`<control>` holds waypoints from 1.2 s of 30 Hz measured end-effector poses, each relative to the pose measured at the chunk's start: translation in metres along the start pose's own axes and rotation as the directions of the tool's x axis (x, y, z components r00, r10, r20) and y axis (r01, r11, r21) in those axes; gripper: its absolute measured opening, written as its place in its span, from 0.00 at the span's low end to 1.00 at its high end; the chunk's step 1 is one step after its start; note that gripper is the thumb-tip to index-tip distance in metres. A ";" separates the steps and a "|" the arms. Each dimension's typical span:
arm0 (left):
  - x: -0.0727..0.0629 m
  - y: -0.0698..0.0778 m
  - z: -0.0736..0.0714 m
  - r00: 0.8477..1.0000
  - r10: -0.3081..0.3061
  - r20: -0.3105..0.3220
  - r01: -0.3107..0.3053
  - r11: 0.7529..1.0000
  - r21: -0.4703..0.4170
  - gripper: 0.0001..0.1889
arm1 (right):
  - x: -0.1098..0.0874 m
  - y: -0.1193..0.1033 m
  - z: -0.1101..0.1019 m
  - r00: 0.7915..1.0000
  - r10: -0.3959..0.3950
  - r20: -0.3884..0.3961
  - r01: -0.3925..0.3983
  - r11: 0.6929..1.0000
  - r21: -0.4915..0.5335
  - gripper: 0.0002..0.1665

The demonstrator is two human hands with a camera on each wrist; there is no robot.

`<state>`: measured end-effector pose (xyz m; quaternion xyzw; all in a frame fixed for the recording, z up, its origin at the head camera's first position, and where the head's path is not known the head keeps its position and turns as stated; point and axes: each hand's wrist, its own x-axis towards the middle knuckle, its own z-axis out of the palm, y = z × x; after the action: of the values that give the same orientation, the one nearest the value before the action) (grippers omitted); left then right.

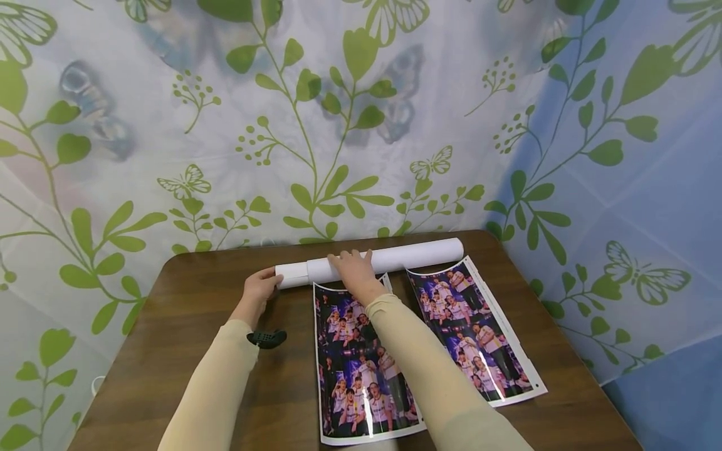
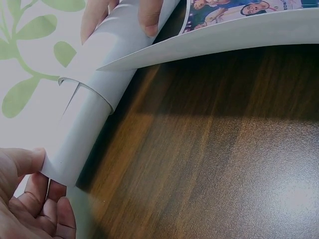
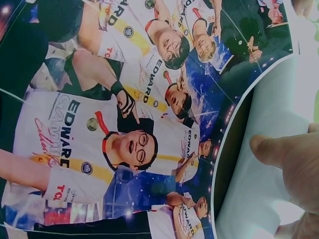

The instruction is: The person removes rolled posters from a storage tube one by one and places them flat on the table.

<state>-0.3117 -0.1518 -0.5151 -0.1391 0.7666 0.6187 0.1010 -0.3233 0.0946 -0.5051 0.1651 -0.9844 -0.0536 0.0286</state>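
Note:
A long white paper roll [image 1: 420,254] lies across the back of the table, and a narrower white inner roll [image 1: 292,275] sticks out of its left end. My left hand [image 1: 259,289] pinches the inner roll's free end, thumb outside and fingertips at its opening in the left wrist view. Over the outer roll's left half, my right hand [image 1: 356,272] grips it, the thumb [image 3: 269,149] on the near side. Two glossy photo posters lie in front: the left poster [image 1: 344,413], partly covered by my right arm, and the right poster [image 1: 451,297]. Their far edges curl up near the roll.
The brown wooden table [image 1: 197,313] ends at a white wall covering [image 1: 225,150] with green leaves and butterflies. A blue-tinted covering [image 1: 665,207] stands along the right side. A black device [image 1: 267,339] sits at my left wrist.

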 end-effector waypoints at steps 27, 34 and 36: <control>0.002 0.001 0.003 1.000 -0.019 -0.011 0.019 1.000 -0.002 0.27 | 0.002 0.002 0.001 1.000 0.010 0.026 -0.011 0.999 0.033 0.38; 0.002 0.002 -0.002 1.000 -0.022 -0.017 0.022 1.000 -0.016 0.28 | 0.003 0.003 0.002 1.000 0.003 0.031 -0.005 0.999 0.040 0.40; 0.001 0.001 -0.003 1.000 -0.022 -0.012 0.022 1.000 -0.018 0.28 | 0.003 0.002 0.002 0.999 0.005 0.036 -0.007 0.999 0.035 0.40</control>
<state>-0.3131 -0.1543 -0.5139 -0.1522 0.7599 0.6237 0.1016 -0.3270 0.0958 -0.5071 0.1617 -0.9860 -0.0390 0.0083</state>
